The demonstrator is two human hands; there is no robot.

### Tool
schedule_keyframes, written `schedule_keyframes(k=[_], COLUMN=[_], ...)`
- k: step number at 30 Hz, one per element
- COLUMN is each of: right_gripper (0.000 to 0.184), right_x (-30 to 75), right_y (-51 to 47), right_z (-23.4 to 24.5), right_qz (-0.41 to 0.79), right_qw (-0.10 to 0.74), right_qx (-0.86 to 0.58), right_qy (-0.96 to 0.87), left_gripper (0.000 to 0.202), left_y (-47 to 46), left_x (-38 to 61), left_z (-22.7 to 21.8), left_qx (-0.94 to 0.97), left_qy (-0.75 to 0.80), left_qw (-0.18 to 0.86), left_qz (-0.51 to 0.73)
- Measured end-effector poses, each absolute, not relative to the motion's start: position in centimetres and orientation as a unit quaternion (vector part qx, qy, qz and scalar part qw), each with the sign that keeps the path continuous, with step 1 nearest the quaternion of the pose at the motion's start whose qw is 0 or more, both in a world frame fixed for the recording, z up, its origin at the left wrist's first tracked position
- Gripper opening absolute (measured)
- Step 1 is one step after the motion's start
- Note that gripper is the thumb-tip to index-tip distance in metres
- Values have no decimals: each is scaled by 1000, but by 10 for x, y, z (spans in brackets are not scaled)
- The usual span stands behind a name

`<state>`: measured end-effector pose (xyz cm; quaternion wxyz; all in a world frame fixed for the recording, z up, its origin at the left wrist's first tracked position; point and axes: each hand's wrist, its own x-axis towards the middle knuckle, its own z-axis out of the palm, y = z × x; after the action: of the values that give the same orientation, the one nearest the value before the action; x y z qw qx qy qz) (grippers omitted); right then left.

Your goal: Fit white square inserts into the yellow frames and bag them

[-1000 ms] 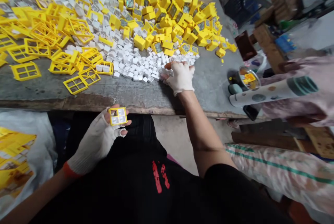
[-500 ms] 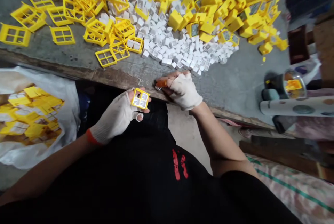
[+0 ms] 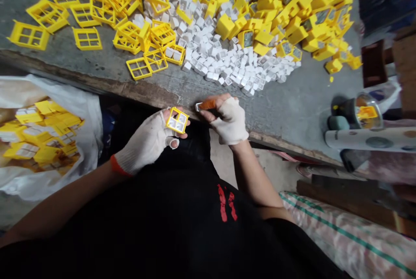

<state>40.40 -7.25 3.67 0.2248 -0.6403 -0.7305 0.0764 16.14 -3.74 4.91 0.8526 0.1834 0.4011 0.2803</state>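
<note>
A small yellow four-pane frame (image 3: 178,129) is held in the fingers of my left hand (image 3: 146,140), which wears a white fingerless glove with an orange cuff. Three of its openings carry white pieces; the upper-left one is open. My right hand (image 3: 230,119), also gloved, with an orange covering on one finger, pinches a small white square piece (image 3: 198,106) at the table's front edge, right of the frame and apart from it. Beyond my hands lies a heap of loose white pieces (image 3: 224,60). Several empty yellow frames (image 3: 87,38) lie at the left.
Yellow blocks with grey faces (image 3: 292,14) are piled at the back right of the grey table (image 3: 279,105). A white bag (image 3: 87,118) with yellow-and-white pieces stands at the left. At the right are a clear container (image 3: 368,112) and a patterned white roll (image 3: 373,139).
My right hand has drawn back slightly from the table toward me, with the white piece now showing at its fingertips. My left hand still holds the frame, tilted a little differently. The view has shifted slightly.
</note>
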Motion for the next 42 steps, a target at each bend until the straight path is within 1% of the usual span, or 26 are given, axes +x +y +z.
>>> schedule_keyframes(k=[2,4,6,9,12,15,16,18,19,21,23,25,27,30,32,34,35,39,42], right_gripper=[34,39,41,42,39,36,35,34,33,31,37,45,46,44,40,33,31,37,28], right_x=[401,397,393,386,382,384,386,390,390,385,374,361,355,372,401,435,451,481,481], right_y=[-71,-68,-63,-54,-49,-38,-30,-6,9,39,65,79,83,83,89,100,107,141,147], right_z=[49,62,72,76,72,74,78,86,91,95,92,83,73,67,72,80,83,87,92], right_qz=[67,59,58,56,55,97,110,102,79,28,3,-8,-9,14,6,-31,-46,-68,-59], right_qw=[260,270,244,192,182,180,182,177,162,102,36,6,15,67,103,126,133,128,128], right_qx=[-576,-504,-451,-424,-394,-373,-394,-490,-554,-645,-666,-655,-645,-652,-685,-726,-743,-764,-768], right_qy=[-772,-819,-857,-883,-899,-905,-894,-847,-813,-757,-745,-756,-764,-755,-721,-675,-654,-629,-624], left_gripper=[25,24,23,22,25,24,23,20,18,15,16,20,22,19,17,18,19,24,24], left_y=[-38,-39,-38,-38,-37,-34,-33,-30,-28,-26,-26,-27,-28,-28,-26,-25,-24,-26,-29], left_x=[161,160,159,155,147,140,138,134,132,129,126,122,118,115,115,119,121,129,131], left_z=[50,50,49,45,40,38,38,39,40,41,41,41,42,43,43,44,45,48,51], left_qx=[171,161,160,173,187,179,173,161,158,156,161,169,179,189,191,190,190,196,208], left_qy=[393,382,363,323,302,311,317,330,339,357,374,387,401,420,423,423,423,431,433], left_qw=[861,870,882,898,904,901,898,887,879,864,850,840,831,818,815,818,819,816,807], left_qz=[274,265,255,244,239,242,251,279,295,320,334,342,342,345,347,342,337,333,343])
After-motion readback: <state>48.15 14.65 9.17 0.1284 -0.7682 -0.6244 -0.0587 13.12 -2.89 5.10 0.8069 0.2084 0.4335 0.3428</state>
